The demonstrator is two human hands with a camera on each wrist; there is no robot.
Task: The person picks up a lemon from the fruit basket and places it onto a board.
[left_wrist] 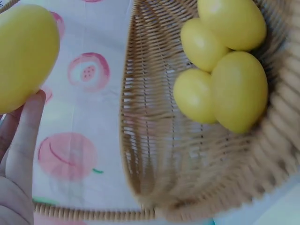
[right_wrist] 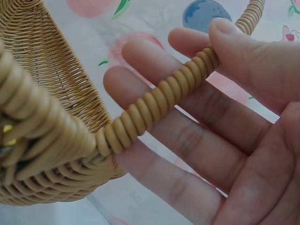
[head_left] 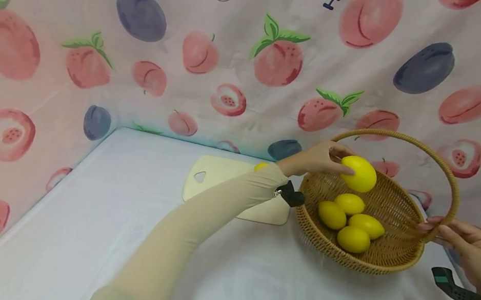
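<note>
Above the far side of the wicker basket [head_left: 398,249], my left hand [head_left: 318,159] holds a yellow lemon [head_left: 358,174] between thumb and fingers. In the left wrist view that lemon [left_wrist: 26,56] is at the upper left, fingertips against its underside. Several more lemons [head_left: 353,238] lie together inside the basket. My right hand [head_left: 471,246] grips the basket's handle [head_left: 449,212] near its right base. Up close in the right wrist view, the thumb lies over the wound handle [right_wrist: 164,96] and the fingers pass behind it.
A cream cutting board [head_left: 213,174] lies left of the basket, partly covered by my left forearm. One more lemon [head_left: 261,166] shows at the board's far edge, mostly hidden by that arm. A fruit-printed curtain [head_left: 236,56] rises behind the white table [head_left: 84,230].
</note>
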